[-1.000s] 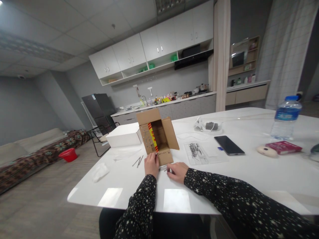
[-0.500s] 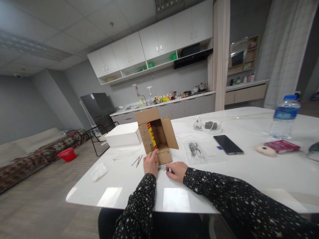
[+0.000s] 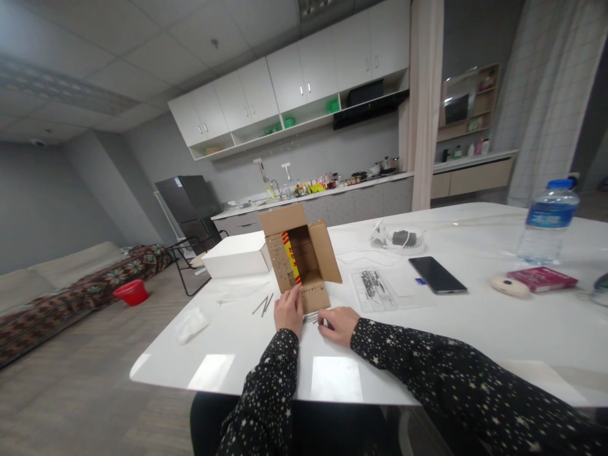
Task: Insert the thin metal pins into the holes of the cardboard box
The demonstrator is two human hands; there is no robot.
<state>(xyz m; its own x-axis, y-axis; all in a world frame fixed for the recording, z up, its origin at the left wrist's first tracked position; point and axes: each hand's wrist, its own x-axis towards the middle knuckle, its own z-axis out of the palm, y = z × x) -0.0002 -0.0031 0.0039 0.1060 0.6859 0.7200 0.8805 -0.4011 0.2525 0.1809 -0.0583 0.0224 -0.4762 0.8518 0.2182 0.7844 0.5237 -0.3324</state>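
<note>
Bright patches gleam on the white bench (image 3: 256, 358), and there's the carton (image 3: 280, 258), mouth facing us, flaps out, with a white box (image 3: 234, 258) behind to the left. The left hand (image 3: 288, 310) is at its near corner, fingers close together; the right hand (image 3: 338, 325) curls beside thin rods (image 3: 311, 317) between the hands. Is either pinching anything? Can't tell! Across to the right: tray (image 3: 381, 308), phone (image 3: 437, 276), blue-capped bottle (image 3: 548, 221). Beyond, pale cabinets (image 3: 280, 85) line the wall; out left, dark fridge (image 3: 192, 199), patterned sofa (image 3: 76, 286), red bucket (image 3: 131, 292) on the floor (image 3: 85, 373).
</note>
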